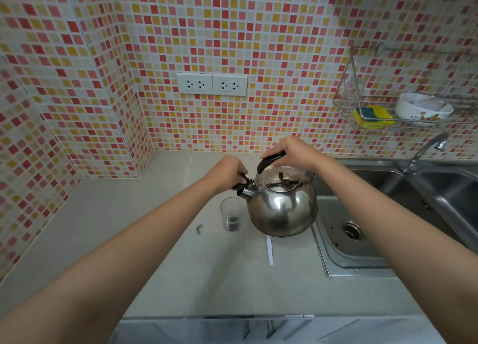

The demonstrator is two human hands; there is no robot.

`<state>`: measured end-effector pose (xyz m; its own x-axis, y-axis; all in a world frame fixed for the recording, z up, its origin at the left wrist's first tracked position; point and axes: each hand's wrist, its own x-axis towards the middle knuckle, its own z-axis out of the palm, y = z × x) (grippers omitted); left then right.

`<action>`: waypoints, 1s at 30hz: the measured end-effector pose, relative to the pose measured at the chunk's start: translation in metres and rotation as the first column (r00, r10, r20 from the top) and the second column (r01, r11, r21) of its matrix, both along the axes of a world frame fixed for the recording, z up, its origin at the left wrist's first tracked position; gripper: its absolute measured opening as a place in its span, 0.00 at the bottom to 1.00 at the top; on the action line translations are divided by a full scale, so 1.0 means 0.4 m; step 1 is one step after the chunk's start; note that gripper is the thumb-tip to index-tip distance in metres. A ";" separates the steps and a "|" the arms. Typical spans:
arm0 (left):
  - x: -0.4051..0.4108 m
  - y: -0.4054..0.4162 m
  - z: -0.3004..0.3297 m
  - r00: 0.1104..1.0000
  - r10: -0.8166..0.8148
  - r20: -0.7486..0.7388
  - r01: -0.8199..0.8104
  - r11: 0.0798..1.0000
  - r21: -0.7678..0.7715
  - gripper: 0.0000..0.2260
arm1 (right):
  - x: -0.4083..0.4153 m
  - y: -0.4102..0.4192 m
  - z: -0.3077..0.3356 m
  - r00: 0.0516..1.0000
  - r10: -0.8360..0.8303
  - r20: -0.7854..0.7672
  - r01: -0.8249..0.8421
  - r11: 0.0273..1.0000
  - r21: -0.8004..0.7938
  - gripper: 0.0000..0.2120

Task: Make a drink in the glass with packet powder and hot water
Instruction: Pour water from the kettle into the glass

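Note:
A steel kettle (pixel 282 209) is held above the grey counter (pixel 129 227), its spout pointing left. My right hand (pixel 294 153) grips its black top handle (pixel 269 161). My left hand (pixel 229 171) pinches the black spout cap (pixel 243 182), lifted off the spout's mouth. Just below the spout stands a small clear glass (pixel 231 217) with dark powder at its bottom. A torn white packet strip (pixel 269 249) lies on the counter in front of the kettle.
A steel sink (pixel 388 214) with a drain and a tap (pixel 426 152) lies right of the kettle. A wire rack (pixel 362 111) on the tiled wall holds a yellow sponge and a white bowl. Two wall sockets (pixel 212 84) sit behind. A small dark scrap (pixel 198 228) lies left of the glass.

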<state>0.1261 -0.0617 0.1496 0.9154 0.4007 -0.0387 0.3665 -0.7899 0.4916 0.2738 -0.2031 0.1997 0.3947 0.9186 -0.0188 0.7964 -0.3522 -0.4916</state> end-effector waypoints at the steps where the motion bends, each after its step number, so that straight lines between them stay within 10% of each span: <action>1: -0.002 -0.001 -0.003 1.000 -0.013 -0.019 0.013 1.000 0.016 0.12 | -0.005 0.000 -0.003 1.000 0.009 0.013 -0.009 1.000 -0.009 0.18; 30: -0.009 0.005 -0.068 0.996 0.002 -0.085 0.006 0.996 0.084 0.05 | -0.065 0.064 -0.007 0.979 0.108 0.176 -0.069 0.975 -0.211 0.17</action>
<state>0.1225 -0.0597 0.1226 0.9111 0.4040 -0.0823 0.4025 -0.8281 0.3903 0.2478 -0.1775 0.1968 0.3261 0.9345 -0.1429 0.8992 -0.3533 -0.2581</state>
